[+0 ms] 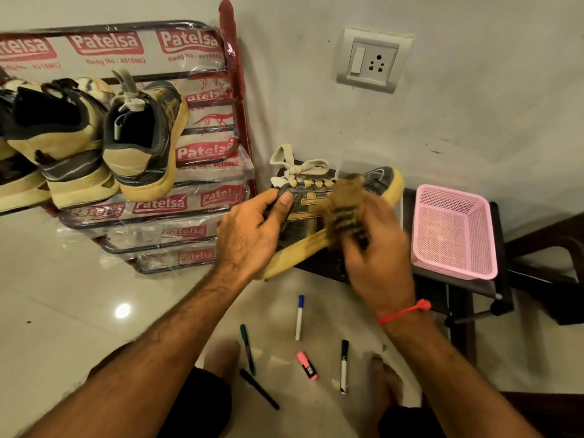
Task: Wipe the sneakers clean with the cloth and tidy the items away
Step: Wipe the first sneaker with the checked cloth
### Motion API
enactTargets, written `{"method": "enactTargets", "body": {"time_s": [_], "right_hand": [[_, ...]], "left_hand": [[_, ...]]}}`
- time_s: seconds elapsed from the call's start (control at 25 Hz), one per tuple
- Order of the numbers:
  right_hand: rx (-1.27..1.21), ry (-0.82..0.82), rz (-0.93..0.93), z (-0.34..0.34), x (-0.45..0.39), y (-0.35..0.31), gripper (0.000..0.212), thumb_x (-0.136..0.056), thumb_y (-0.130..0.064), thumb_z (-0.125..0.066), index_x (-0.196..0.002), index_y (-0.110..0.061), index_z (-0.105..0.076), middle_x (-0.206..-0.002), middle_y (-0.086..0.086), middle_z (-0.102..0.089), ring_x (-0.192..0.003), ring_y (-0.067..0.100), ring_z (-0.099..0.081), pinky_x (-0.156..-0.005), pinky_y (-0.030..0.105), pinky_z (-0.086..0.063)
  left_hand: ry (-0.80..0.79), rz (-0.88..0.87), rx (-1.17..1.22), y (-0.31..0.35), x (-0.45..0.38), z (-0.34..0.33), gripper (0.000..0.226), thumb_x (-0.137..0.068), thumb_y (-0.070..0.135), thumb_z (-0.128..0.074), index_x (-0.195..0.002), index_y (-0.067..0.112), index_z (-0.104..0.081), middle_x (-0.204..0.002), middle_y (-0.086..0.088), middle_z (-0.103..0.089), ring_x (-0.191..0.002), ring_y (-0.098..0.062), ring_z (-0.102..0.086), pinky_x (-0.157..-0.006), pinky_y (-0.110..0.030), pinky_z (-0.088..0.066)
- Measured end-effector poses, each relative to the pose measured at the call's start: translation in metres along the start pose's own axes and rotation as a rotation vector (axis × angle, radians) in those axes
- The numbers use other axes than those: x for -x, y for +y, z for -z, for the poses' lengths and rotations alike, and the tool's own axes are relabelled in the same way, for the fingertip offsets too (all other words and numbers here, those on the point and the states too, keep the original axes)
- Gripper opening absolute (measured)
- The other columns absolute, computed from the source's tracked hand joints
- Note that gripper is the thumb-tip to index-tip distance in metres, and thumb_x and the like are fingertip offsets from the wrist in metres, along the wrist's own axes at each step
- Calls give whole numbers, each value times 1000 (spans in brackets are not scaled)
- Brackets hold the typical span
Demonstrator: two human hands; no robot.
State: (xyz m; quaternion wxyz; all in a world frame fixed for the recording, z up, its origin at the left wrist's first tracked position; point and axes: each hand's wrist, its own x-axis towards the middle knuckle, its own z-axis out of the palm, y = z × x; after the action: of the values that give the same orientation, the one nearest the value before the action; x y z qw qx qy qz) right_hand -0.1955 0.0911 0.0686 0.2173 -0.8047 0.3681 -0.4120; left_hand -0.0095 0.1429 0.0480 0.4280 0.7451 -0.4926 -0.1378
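View: seen from the person's head, looking down past both forearms to a glossy pale tiled floor (63,279).
Left hand: the left hand (252,229) grips the heel end of a dark grey and tan lace-up sneaker with a yellowish sole (384,181), thumb lying on its collar.
Right hand: the right hand (376,257), blurred, is curled round a brown striped cloth (344,203) pressed on the sneaker's side; a red thread band (407,309) circles that wrist.
Sneaker position: it rests tilted on a low dark tabletop (325,267), toe towards the wall.
Basket: a pink perforated plastic basket (455,267) sits on the same tabletop, just right of the sneaker.
Rack: a red metal shoe rack wrapped in printed plastic (196,153) stands at left, carrying more tan and grey sneakers (142,134).
Floor items: a blue-capped white marker (299,317), a green pen (247,347), a black pen (259,388), a pink highlighter (306,365) and a black-capped white marker (344,366) lie scattered near the person's bare feet.
Wall: a grey switch and socket plate (373,60).
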Motion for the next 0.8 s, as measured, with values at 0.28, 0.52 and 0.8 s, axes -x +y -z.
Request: {"method": "enactTargets", "body": {"time_s": [0.28,0.52,0.8], "right_hand": [[409,-153,337,-8,9,19,41,-84,-11,-58,-123,-14,-68,-130,12,-60,-101,34,-55,-82,44,-48],[177,-101,82,4,-4,20,49,-81,-15,-49,-126,-8,-65,-127,15,-56,-118,33,-54,-97,48,-52],[184,-101,148,12,-10,29,40,-79,1,-65,-117,-6,-69,-124,17,-59,-114,30,-57,-93,45,-56]], "left_hand": [[-203,245,494,19,2,0,30,-105,33,-50,-101,21,-77,-97,-2,-78,-95,-20,-73,-91,-41,-56],[-236,38,459,14,6,-8,43,-101,37,-53,-95,-2,-70,-88,-24,-71,-84,-43,-66,-76,-55,-54],[-211,-6,447,6,4,-6,46,-98,41,-52,-92,-1,-70,-82,-23,-70,-77,-41,-65,-68,-50,-52]]}}
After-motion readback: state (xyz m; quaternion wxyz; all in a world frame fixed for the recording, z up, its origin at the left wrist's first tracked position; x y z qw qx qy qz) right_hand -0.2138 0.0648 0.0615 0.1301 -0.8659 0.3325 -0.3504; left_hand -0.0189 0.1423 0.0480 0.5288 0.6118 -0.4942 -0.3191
